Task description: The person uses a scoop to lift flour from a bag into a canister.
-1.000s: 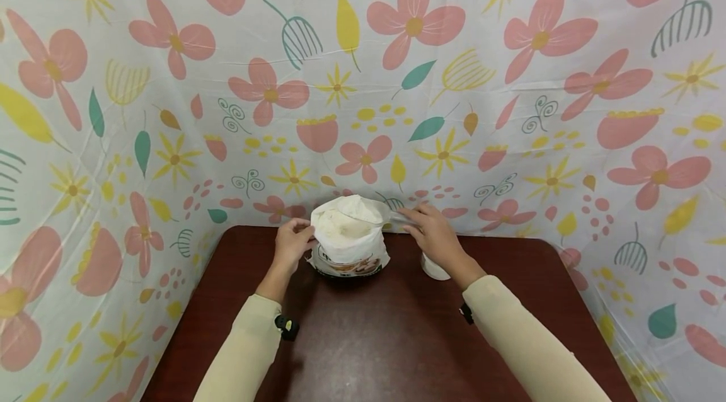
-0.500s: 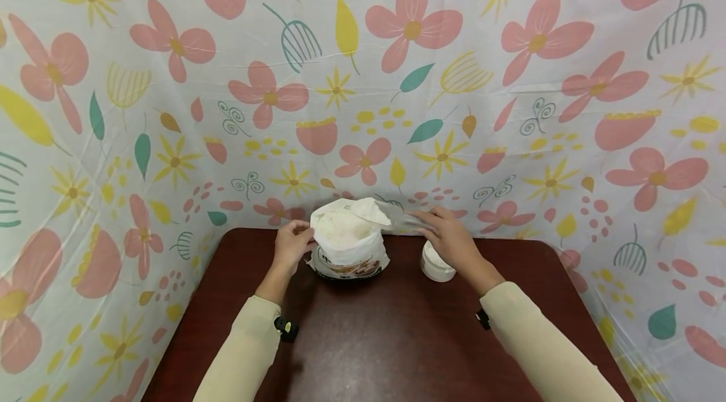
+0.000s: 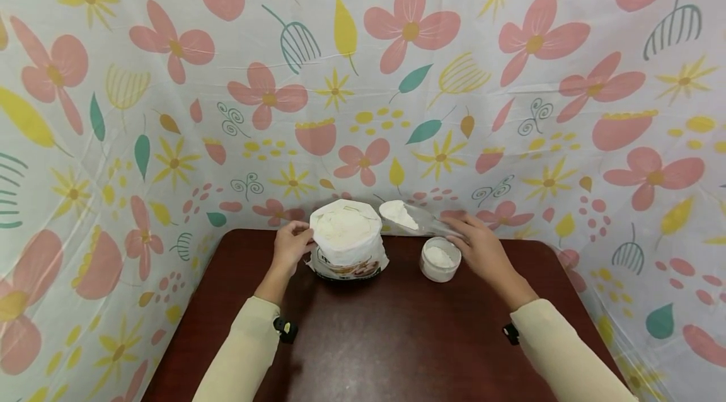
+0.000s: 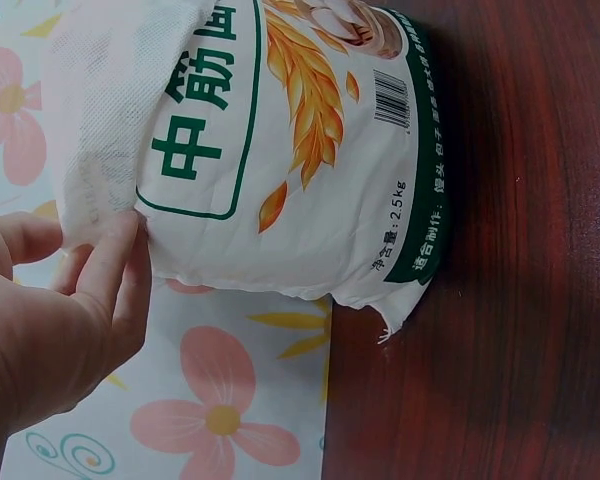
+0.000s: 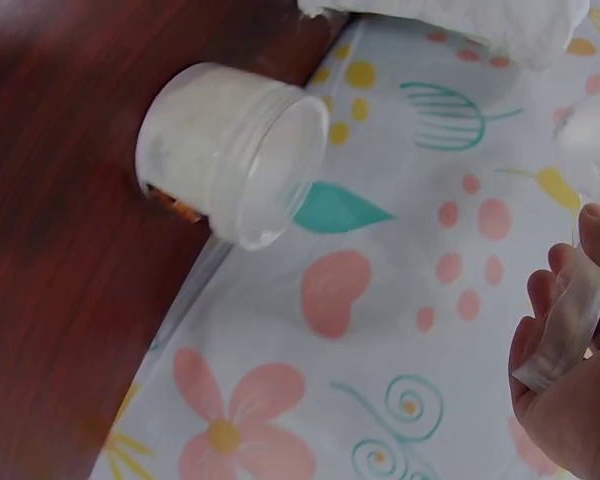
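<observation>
A white flour bag (image 3: 347, 252) with its top folded back stands near the far edge of the table, full of white flour (image 3: 347, 225). My left hand (image 3: 290, 247) pinches the bag's folded rim on its left side; in the left wrist view the thumb and fingers meet at the white woven edge. My right hand (image 3: 482, 251) grips the handle of a clear scoop (image 3: 432, 223), loaded with flour and held in the air right of the bag. Below the scoop, a small clear jar (image 5: 195, 130) holds some white powder. It stands upright without a lid in the head view.
The dark red-brown table (image 3: 363, 339) runs up to a floral cloth (image 3: 363, 99) hanging behind and at both sides. A black wrist device (image 3: 285, 329) sits on the left wrist, and another (image 3: 510, 333) on the right.
My right hand has carried the scoop of flour out of the bag and to the right, toward the jar, which now shows fully. My left hand stays on the bag's rim.
</observation>
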Action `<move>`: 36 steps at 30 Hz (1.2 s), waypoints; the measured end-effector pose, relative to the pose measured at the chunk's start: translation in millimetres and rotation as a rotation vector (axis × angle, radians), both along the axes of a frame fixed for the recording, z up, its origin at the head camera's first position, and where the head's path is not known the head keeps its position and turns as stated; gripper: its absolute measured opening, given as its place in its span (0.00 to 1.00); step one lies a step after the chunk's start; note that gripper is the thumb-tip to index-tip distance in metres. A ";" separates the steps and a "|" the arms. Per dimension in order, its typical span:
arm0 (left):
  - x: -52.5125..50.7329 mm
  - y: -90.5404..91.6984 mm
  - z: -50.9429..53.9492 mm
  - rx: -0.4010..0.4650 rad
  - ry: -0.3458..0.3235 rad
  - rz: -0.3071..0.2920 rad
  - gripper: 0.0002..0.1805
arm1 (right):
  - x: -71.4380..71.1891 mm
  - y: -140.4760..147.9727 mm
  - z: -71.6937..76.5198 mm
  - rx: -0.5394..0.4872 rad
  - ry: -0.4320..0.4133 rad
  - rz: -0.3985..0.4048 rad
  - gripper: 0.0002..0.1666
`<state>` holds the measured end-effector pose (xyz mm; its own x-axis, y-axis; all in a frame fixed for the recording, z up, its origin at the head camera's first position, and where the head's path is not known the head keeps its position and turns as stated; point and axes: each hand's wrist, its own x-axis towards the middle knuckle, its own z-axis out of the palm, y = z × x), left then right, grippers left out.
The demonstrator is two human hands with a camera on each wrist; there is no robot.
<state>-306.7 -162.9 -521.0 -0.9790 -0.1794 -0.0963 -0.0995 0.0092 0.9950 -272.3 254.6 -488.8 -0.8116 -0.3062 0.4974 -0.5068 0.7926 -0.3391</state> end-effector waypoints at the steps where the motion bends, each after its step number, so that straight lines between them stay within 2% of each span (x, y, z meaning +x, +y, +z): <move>1: 0.1 -0.1 0.0 0.003 0.005 0.001 0.12 | 2.0 3.5 -0.5 0.003 0.003 -0.008 0.27; 9: -0.4 -0.9 1.3 0.008 -0.015 -0.009 0.14 | 17.5 28.0 -0.9 -0.002 0.036 -0.056 0.24; 17: -2.0 -1.3 1.0 0.008 -0.031 -0.009 0.15 | 25.9 52.3 -5.3 0.008 0.077 -0.079 0.24; 26: 0.2 1.1 3.0 0.014 -0.035 -0.015 0.14 | 35.6 87.4 -14.3 0.059 0.069 -0.125 0.24; 36: -0.4 0.3 1.9 0.015 -0.035 -0.011 0.14 | 34.4 112.6 -21.0 0.157 0.012 -0.151 0.25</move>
<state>-307.1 -162.5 -519.1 -0.9770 -0.1668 -0.1331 -0.1342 -0.0044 0.9909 -237.9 367.2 -509.8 -0.8484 -0.2562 0.4632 -0.3815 0.9026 -0.1996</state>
